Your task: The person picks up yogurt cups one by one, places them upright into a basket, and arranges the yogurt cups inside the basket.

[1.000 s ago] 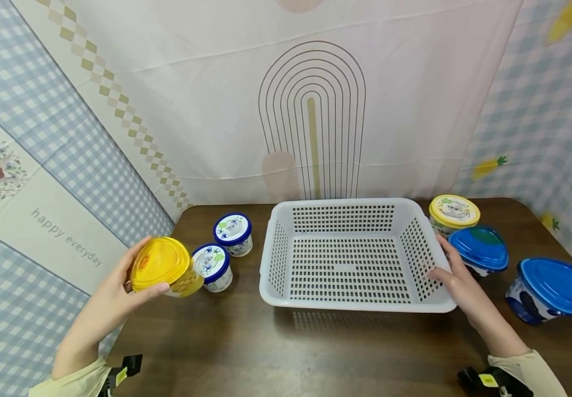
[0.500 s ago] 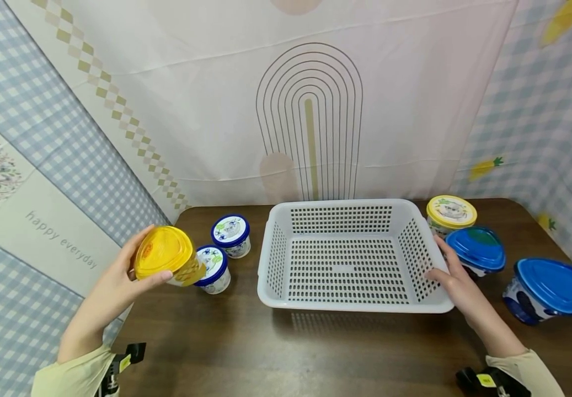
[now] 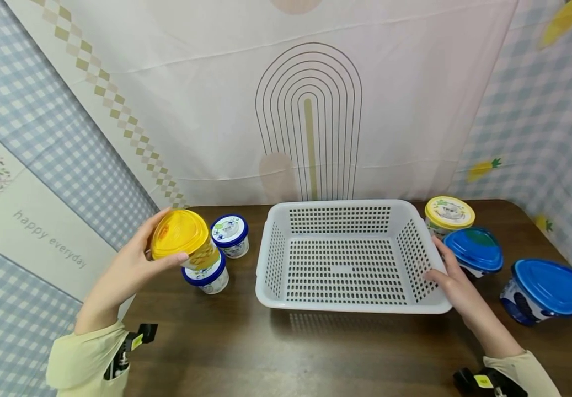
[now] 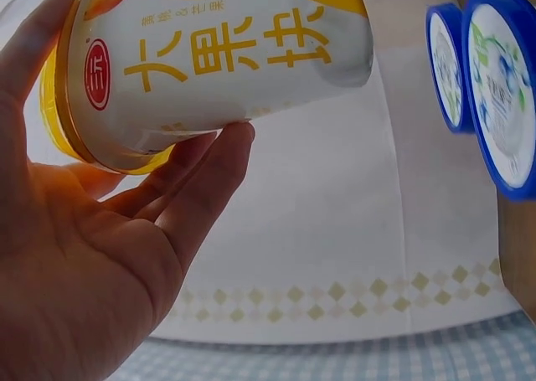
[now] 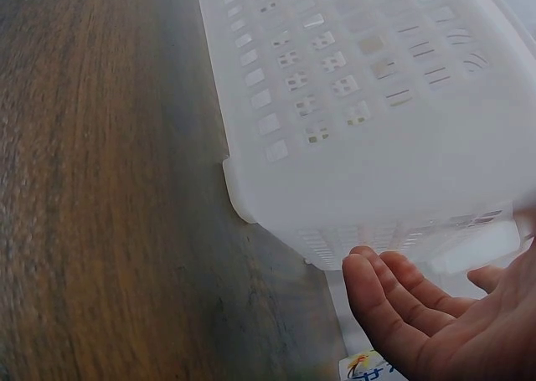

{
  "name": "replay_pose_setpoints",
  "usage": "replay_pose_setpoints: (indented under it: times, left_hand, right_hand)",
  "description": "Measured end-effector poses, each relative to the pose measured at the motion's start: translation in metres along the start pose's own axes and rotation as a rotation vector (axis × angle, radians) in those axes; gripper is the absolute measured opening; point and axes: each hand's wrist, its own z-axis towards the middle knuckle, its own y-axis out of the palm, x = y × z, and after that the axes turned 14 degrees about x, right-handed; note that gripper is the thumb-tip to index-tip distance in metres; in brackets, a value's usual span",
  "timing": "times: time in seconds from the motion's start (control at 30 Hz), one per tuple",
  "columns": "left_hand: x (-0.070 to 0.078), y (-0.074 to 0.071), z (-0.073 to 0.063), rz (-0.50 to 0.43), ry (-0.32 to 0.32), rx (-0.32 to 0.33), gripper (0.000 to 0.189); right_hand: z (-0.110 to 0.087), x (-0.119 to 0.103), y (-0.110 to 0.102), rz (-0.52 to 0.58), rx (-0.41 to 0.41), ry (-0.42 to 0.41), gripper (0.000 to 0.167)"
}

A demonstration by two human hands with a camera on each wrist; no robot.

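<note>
My left hand (image 3: 129, 270) holds a yellow-lidded tub (image 3: 178, 234) above the table's left side, thumb on the near side. The tub is tilted, and its white printed side (image 4: 201, 63) faces the left wrist camera. In the head view it overlaps the nearer of two small blue-lidded tubs (image 3: 212, 275); the other small tub (image 3: 230, 234) stands just behind. At the middle is a white perforated plastic basket (image 3: 350, 306) with nothing in it. My right hand (image 3: 452, 281) grips its right wall, thumb inside over the rim and fingers outside, seen against the wall (image 5: 377, 176) in the right wrist view.
Right of the basket stand a round yellow-lidded tub (image 3: 448, 212), a blue-lidded tub (image 3: 474, 251) close by my right hand, and a larger blue-lidded tub (image 3: 552, 289). A cloth backdrop (image 3: 216, 99) hangs behind the dark wooden table (image 3: 286, 364).
My left hand has carried the yellow-lidded tub up and to the right in the head view, over the nearer small tub. The right hand and basket stay nearly where they were.
</note>
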Motion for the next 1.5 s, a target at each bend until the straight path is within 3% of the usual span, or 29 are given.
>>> replay_pose_setpoints:
  times: [0.8,0.97,1.5]
  left_hand:
    - [0.034,0.065,0.060,-0.067,0.060,-0.115,0.095]
    - [0.049,0.075,0.070,-0.107,0.077,-0.138,0.097]
    - [0.102,0.108,0.101,-0.099,0.177,-0.186,0.097]
  right_hand:
    - [-0.002,-0.002,0.000,0.008,0.004,0.000,0.086]
    - [-0.002,-0.002,0.000,0.004,0.004,-0.004,0.085]
    - [0.000,-0.004,-0.002,0.007,-0.002,0.019,0.087]
